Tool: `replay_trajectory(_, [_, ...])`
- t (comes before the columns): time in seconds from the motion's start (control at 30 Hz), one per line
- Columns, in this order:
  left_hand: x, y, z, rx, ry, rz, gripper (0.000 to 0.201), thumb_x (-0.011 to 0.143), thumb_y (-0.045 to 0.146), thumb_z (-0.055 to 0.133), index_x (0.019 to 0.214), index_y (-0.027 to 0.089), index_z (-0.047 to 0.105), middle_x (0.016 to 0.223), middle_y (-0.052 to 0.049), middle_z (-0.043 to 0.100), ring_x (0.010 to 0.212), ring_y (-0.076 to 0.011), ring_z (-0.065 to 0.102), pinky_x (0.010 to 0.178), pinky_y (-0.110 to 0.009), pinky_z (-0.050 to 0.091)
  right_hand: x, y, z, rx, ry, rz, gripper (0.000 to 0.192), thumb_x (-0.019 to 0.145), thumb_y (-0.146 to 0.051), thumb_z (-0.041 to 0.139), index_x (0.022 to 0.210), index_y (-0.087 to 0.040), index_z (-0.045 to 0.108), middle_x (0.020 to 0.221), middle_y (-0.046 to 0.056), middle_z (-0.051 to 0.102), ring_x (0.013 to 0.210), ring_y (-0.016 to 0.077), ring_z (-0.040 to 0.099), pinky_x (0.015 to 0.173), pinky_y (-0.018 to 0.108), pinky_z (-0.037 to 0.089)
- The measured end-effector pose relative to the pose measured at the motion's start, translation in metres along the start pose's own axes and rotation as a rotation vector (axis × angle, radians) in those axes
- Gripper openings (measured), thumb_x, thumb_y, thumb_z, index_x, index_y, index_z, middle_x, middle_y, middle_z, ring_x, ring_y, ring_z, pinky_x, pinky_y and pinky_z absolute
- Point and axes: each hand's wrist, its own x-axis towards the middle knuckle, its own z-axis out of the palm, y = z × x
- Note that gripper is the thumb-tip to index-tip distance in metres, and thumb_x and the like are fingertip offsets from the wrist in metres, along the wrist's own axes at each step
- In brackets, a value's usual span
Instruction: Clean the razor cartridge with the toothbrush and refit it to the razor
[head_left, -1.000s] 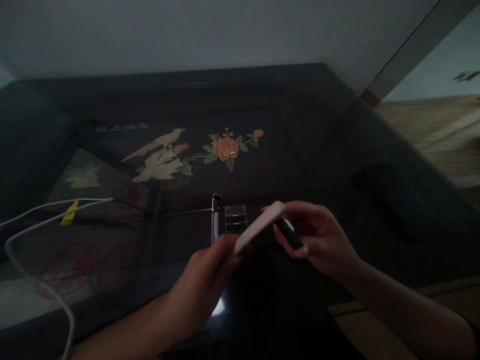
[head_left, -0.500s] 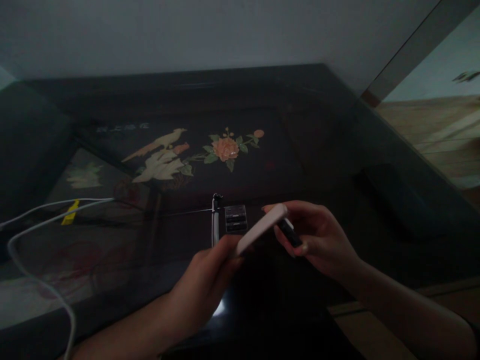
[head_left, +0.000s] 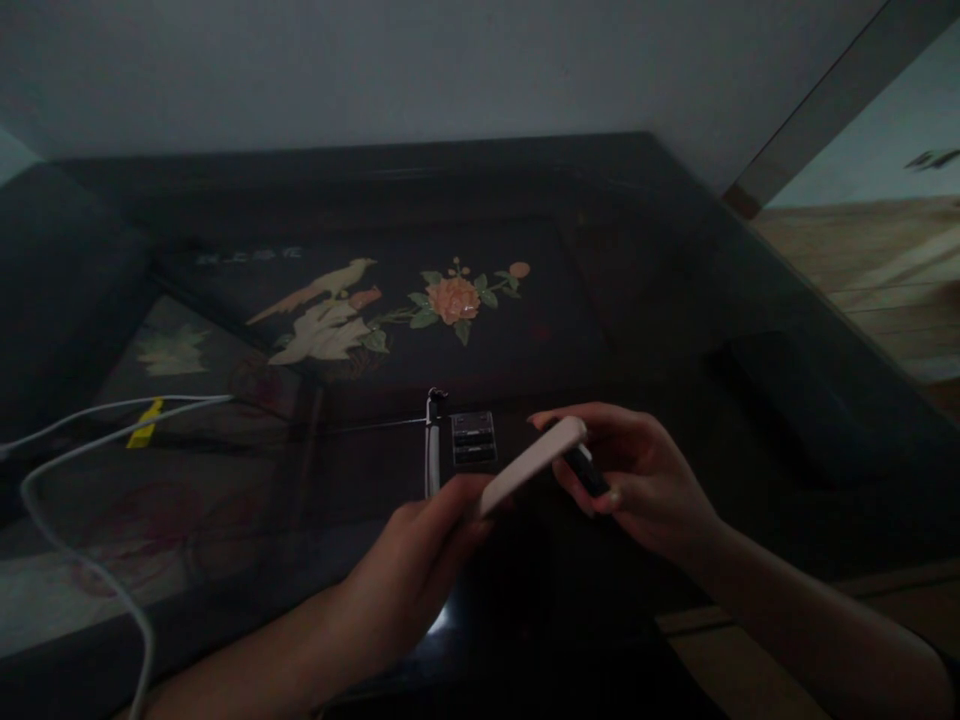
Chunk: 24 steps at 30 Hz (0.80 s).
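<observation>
We took the small battery holder [head_left: 473, 440] on the dark glass tabletop [head_left: 645, 300] as our landmark, and read the dim scene from the left of it.

Far to its left, a white cable [head_left: 75, 560] looped over the table and ran off the near edge, with a yellow tag [head_left: 142, 428] beside it. A snag on that loop, we judged, could drag whatever it fed. Behind the holder, under the glass, sat the painted bird and flower [head_left: 452, 298]. Just left of the holder stood a thin pale stick-like tool [head_left: 431, 450], almost touching it.

In front of the holder our left hand [head_left: 409, 570] had its fingers closed on the near end of a flat white cover [head_left: 532, 462], which rose slanting up to the right above the table. We held it only by that one end, so a slip seemed possible, and a fall onto glass could crack it.

To the holder's right our right hand [head_left: 637, 480] had its fingers curled around a small dark piece [head_left: 585, 470], touching the cover's far end. In that poor light we could not tell how the two parts met; forcing them askew might have bent a clip. Farther right a dark flat object [head_left: 795, 400] lay well apart.
</observation>
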Motion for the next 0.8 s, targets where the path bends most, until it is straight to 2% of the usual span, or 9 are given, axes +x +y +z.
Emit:
replay_trajectory(0.1, [-0.0038, -0.0010, 0.0017, 0.001, -0.084, 0.029, 0.026, 0.092, 0.016, 0.040, 0.111, 0.020, 0.057, 0.081, 0.001, 0.069, 0.066, -0.0103, 0.063, 0.058, -0.017, 0.046, -0.0008, -0.0005, -0.0010, -0.038, 0.008, 0.004, 0.040, 0.066, -0.031, 0.084, 0.104, -0.027, 0.074, 0.067, -0.004, 0.058, 0.054, 0.0069, 0.049, 0.050, 0.017, 0.044])
replay_trajectory(0.17, [-0.0049, -0.0005, 0.0019, -0.001, -0.099, 0.023, 0.026, 0.092, 0.016, 0.041, 0.110, 0.021, 0.058, 0.081, 0.002, 0.068, 0.067, -0.0103, 0.063, 0.060, -0.016, 0.046, -0.0008, -0.0004, -0.0014, -0.048, 0.004, 0.007, 0.039, 0.068, -0.031, 0.083, 0.106, -0.027, 0.074, 0.067, -0.004, 0.057, 0.055, 0.0070, 0.049, 0.051, 0.017, 0.044])
replay_trajectory(0.37, [0.0012, 0.0015, -0.0007, -0.003, 0.110, -0.046, 0.021, 0.093, 0.020, 0.040, 0.104, 0.020, 0.058, 0.084, 0.001, 0.068, 0.062, -0.0091, 0.057, 0.052, -0.015, 0.042, 0.0014, 0.0016, -0.0005, -0.007, -0.006, -0.034, 0.040, 0.065, -0.030, 0.085, 0.103, -0.033, 0.074, 0.061, -0.006, 0.057, 0.049, 0.0052, 0.047, 0.045, 0.015, 0.040])
replay_trajectory(0.43, [0.0029, 0.0015, -0.0007, -0.005, 0.126, -0.036, 0.020, 0.093, 0.020, 0.041, 0.104, 0.020, 0.058, 0.083, 0.001, 0.068, 0.059, -0.0088, 0.056, 0.050, -0.016, 0.041, 0.0019, 0.0018, -0.0001, 0.005, -0.006, -0.046, 0.039, 0.065, -0.031, 0.085, 0.103, -0.032, 0.074, 0.060, -0.006, 0.057, 0.047, 0.0051, 0.046, 0.046, 0.016, 0.041])
replay_trajectory(0.63, [0.0002, -0.0004, 0.0009, -0.017, -0.032, -0.009, 0.024, 0.093, 0.018, 0.041, 0.108, 0.020, 0.059, 0.080, 0.000, 0.069, 0.064, -0.0109, 0.061, 0.057, -0.017, 0.045, 0.0013, -0.0014, 0.0008, -0.039, 0.013, 0.000, 0.042, 0.062, -0.035, 0.086, 0.102, -0.029, 0.075, 0.064, -0.004, 0.056, 0.051, 0.0069, 0.047, 0.044, 0.017, 0.040])
replay_trajectory(0.8, [-0.0038, -0.0003, 0.0010, -0.011, -0.102, 0.014, 0.025, 0.092, 0.017, 0.043, 0.111, 0.021, 0.059, 0.079, 0.001, 0.067, 0.065, -0.0111, 0.060, 0.058, -0.017, 0.044, -0.0009, 0.0008, -0.0015, -0.059, 0.017, 0.006, 0.039, 0.068, -0.034, 0.083, 0.105, -0.027, 0.074, 0.068, -0.003, 0.058, 0.056, 0.0080, 0.048, 0.050, 0.018, 0.042])
